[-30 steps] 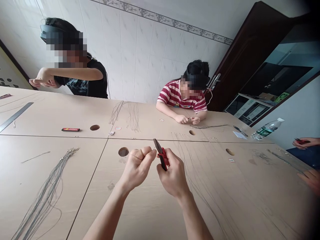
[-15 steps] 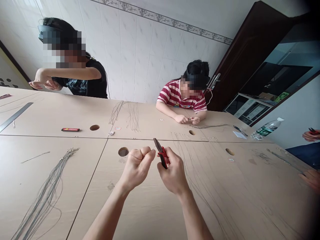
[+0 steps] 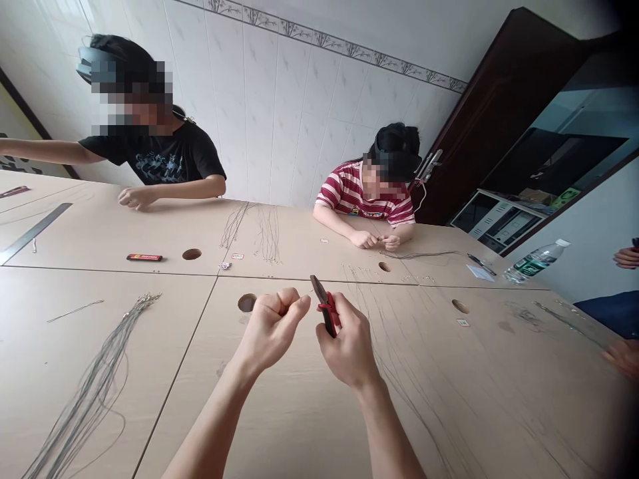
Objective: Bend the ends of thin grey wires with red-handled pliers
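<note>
In the middle of the head view my left hand [image 3: 273,329] is closed in a fist, thumb on top. A fine wire end [image 3: 311,291] pokes out at its thumb tip; the rest of it is hidden in the fingers. My right hand [image 3: 349,342] is wrapped around pliers [image 3: 327,307] with red and black handles. Their dark jaws point up and left, close beside the wire end; whether they touch it I cannot tell. Long thin grey wires [image 3: 394,372] lie on the table just right of my right hand.
A bundle of grey wires [image 3: 94,379] with metal ends lies at left. Behind it are a metal ruler [image 3: 37,233] and a red-black stick-shaped item [image 3: 144,257]. Round holes [image 3: 192,254] pierce the tabletop. A water bottle [image 3: 536,261] stands at right. Two co-workers sit opposite; another's hand [image 3: 624,356] shows at right.
My hands stay nearly in place, with the pliers still by the left thumb. The co-worker at left has stretched one arm leftward and lowered the other hand to the table.
</note>
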Available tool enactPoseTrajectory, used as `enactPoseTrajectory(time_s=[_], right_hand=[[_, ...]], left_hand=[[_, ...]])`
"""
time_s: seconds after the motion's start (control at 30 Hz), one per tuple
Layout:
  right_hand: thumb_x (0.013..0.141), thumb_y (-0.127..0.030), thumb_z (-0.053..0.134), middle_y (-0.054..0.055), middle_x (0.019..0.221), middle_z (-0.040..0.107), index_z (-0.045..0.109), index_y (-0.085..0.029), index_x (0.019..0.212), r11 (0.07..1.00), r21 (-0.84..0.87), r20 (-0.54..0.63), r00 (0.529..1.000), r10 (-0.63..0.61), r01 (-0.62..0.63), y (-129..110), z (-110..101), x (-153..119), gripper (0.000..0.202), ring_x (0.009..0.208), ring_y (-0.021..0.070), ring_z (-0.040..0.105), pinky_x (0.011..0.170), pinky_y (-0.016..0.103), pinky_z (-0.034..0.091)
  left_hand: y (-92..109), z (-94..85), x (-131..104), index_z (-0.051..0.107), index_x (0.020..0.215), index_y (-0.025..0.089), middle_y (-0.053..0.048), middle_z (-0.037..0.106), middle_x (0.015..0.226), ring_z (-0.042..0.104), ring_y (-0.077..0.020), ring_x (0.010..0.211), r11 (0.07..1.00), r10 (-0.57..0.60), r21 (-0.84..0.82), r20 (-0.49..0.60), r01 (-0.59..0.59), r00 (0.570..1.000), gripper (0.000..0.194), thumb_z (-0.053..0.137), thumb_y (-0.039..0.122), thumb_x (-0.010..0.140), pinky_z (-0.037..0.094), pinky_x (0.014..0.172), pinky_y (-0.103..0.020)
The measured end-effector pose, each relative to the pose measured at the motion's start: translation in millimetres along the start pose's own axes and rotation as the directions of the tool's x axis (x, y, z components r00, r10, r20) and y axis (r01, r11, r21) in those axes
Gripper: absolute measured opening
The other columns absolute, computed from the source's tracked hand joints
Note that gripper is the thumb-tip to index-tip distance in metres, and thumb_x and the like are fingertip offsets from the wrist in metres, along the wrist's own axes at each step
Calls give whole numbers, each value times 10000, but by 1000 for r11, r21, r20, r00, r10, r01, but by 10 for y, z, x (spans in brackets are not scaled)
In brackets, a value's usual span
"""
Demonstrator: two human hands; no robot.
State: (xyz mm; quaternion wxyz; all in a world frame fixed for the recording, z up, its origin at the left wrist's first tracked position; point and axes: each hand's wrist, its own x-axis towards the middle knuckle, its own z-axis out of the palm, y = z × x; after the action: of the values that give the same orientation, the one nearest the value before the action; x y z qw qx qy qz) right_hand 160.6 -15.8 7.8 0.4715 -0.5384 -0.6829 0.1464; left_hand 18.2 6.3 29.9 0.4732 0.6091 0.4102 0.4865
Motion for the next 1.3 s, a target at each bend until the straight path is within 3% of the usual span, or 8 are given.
enactPoseTrajectory(time_s=[0.13,0.23,0.37,0.6,0.7,0.87,1.07,1.3], right_hand=[[715,-92,457,-22,677,501,443,-224,790,997,-60,-26,998,-50,48,-14,10,-12,153,620,156,492,543,252,364],[714,-88,460,-15,690,507,453,-222,800,996,-73,-30,998,-61,59,-24,18,-23,160,650,165,509,559,258,371],[710,-80,459,-14,692,503,449,-222,803,995,-83,-28,997,-67,64,-37,15,-26,170,646,165,502,559,261,370],[715,-88,488,4,733,506,472,-223,830,996,-69,-10,998,-57,56,-69,12,-24,178,702,188,500,607,290,396],[815,-182,541,22,829,552,525,-220,936,995,104,20,1000,3,-5,-95,-33,-30,128,749,185,520,680,309,438],[927,-383,557,-33,704,468,544,-224,939,909,393,37,991,132,-136,-108,-142,-30,159,603,127,440,575,259,381],[965,-373,531,-57,632,397,512,-209,818,904,405,106,989,99,-134,-109,-184,-22,221,540,100,345,538,249,325],[974,-350,516,-60,632,347,454,-207,766,906,404,132,988,76,-124,-125,-183,-19,259,553,101,318,530,244,302]], left_hand=[[74,-60,-19,524,627,178,64,340,533,238,-71,479,999,-42,10,-16,42,999,217,562,286,811,190,432,-211],[73,-88,-32,620,785,179,79,351,508,221,-71,462,999,-27,-28,-19,26,999,146,586,313,831,186,427,-203],[29,-108,-25,615,819,193,101,295,472,149,-66,443,998,-11,-66,-20,9,1000,164,599,349,867,135,411,-205],[-36,-108,-2,599,782,196,87,324,487,181,-70,461,995,15,-94,-19,-17,1000,224,608,391,892,160,419,-200],[-29,-120,2,590,767,191,83,325,500,178,-68,462,995,7,-96,-13,-9,1000,234,608,389,891,154,414,-202],[9,-134,-10,586,751,184,83,306,518,176,-70,475,996,-1,-88,44,5,999,227,599,363,890,141,419,-205],[39,-113,-32,579,754,177,62,418,582,219,-63,484,997,14,-71,177,-1,984,192,571,311,891,168,424,-205],[58,-108,-33,601,777,170,59,433,594,272,-65,492,999,1,-39,170,5,985,180,568,307,890,222,441,-205]])
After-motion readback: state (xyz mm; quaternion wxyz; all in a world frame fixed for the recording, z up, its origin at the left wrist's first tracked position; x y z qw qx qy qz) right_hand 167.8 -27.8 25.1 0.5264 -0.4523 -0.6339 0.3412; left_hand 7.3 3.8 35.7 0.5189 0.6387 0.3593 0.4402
